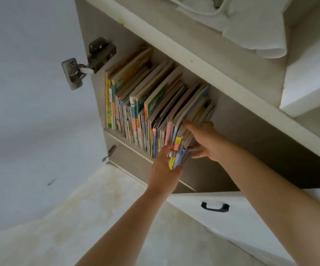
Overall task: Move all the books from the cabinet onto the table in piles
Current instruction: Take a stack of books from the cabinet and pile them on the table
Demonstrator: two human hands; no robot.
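Observation:
A row of thin, colourful books (136,104) stands upright on the lower shelf of an open cabinet (251,135), filling its left half. At the row's right end a small bundle of books (178,148) with yellow, orange and blue spines sticks out past the shelf's front edge. My left hand (164,167) presses against the bundle's left side and spines. My right hand (203,141) clamps its right side, fingers wrapped around the outer covers. Both hands squeeze the same bundle between them. No table is in view.
The cabinet door (30,93) hangs open at the left on a metal hinge (86,62). A white drawer with a black handle (214,207) sits below the shelf. White folded cloth (251,31) lies on the shelf above. Pale floor (97,217) lies underneath.

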